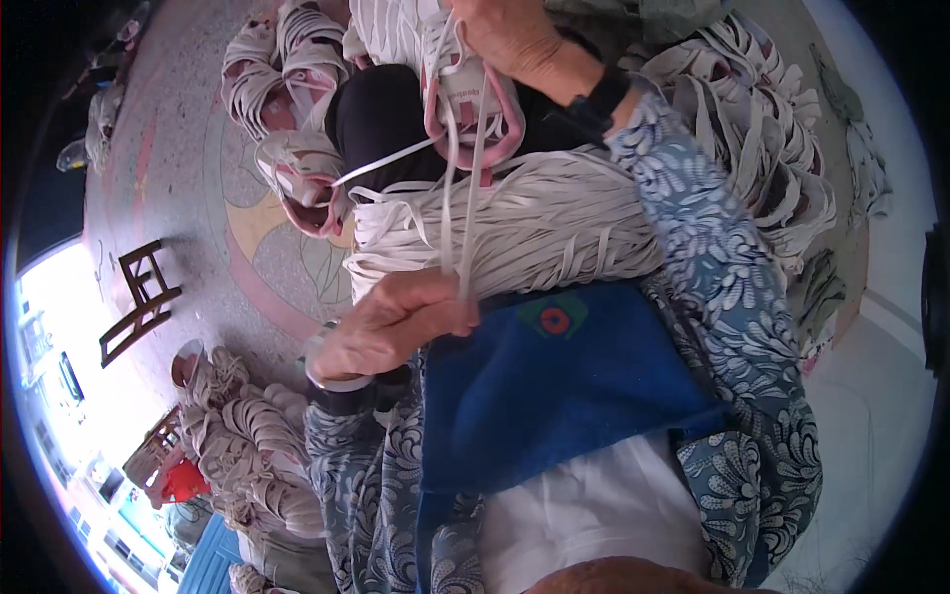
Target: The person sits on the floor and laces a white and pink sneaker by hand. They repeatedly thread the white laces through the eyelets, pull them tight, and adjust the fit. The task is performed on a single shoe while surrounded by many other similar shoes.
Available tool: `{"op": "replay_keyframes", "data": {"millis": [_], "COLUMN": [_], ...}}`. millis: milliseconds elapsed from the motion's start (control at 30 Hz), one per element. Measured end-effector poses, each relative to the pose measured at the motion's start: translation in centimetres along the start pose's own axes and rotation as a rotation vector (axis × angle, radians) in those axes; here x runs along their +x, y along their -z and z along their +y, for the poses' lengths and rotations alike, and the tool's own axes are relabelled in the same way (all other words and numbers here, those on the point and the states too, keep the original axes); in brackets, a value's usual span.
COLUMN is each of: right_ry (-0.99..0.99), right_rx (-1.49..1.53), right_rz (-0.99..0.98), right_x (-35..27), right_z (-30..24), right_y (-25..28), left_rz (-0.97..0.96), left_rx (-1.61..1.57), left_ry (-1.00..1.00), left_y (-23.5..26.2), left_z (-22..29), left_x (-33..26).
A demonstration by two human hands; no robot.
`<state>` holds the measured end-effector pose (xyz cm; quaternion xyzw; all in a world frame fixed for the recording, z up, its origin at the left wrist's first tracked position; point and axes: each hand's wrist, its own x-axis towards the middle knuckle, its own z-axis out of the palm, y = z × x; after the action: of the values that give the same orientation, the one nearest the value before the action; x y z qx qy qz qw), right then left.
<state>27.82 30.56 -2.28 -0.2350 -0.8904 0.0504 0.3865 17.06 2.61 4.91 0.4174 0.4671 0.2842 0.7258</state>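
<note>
A white sneaker with a pink-trimmed collar [505, 114] rests toe away from me over my dark-clad legs. From it, white shoelaces [445, 213] stretch down to my left hand [401, 322], whose fingers are closed around them above my lap. My right hand [515, 45] is bent over the sneaker's lacing at the top edge. Its fingers look curled, but the picture's edge cuts part of them off, and what they pinch is unclear. A thick bundle of loose white laces [524, 218] lies across my lap, just beyond a blue apron [554, 366].
Stacked white-and-pink sneakers [282, 69] stand at the far left, with one shoe [302, 178] beside my leg. More piles lie at the right [757, 129] and lower left [257, 436]. A small wooden stool [143, 302] is on the patterned floor [198, 198].
</note>
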Motion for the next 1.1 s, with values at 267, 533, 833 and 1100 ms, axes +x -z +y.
{"op": "replay_keyframes", "data": {"millis": [267,533,833,1100], "right_ry": [-0.071,-0.678,-0.656,-1.004], "right_rx": [0.388,0.842,0.645,1.802], "right_rz": [-0.207,-0.722,-0.976,-0.768], "right_x": [0.7,5.0,-2.3,-7.4], "right_z": [1.4,0.9,0.4,-7.6], "right_y": [4.4,4.1,12.4,8.8], "left_rz": [0.066,-0.072,0.0,-0.075], "left_rx": [0.153,0.215,0.019,0.053], "left_ry": [0.038,-0.031,-0.127,0.026], "left_y": [0.4,-1.2,-0.7,-1.3], "left_z": [-0.1,1.4,1.3,3.6], "left_x": [0.1,2.2,2.8,4.9]}}
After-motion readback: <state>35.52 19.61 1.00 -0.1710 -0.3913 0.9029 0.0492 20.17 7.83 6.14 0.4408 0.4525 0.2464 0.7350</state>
